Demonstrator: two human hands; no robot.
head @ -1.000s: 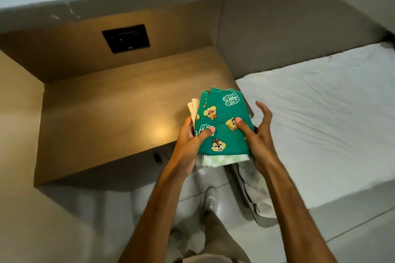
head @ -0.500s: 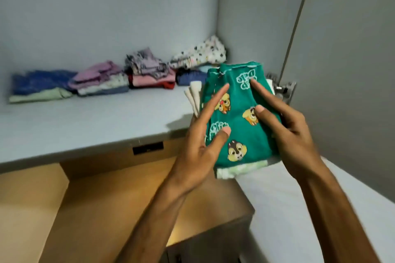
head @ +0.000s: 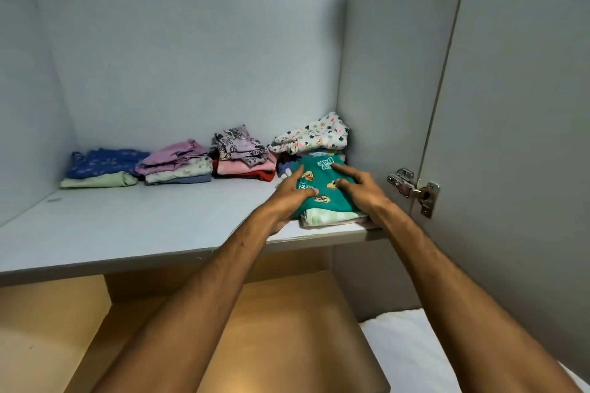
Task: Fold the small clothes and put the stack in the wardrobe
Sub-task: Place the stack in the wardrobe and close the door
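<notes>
A small folded stack, topped by a green cartoon-print garment over a pale green checked piece, rests on the grey wardrobe shelf near its front right corner. My left hand grips the stack's left side, with the thumb on top. My right hand holds its right side, fingers spread over the green top. The lower pieces of the stack are mostly hidden.
Several folded piles line the back of the shelf: blue and green, lilac, pink and red, white clover-print. The open door with a metal hinge stands right. A wooden desk and white bed lie below.
My view rose from the desk to the wardrobe. Both hands carried the stack up and forward from mid-air and set it on the shelf's right front.
</notes>
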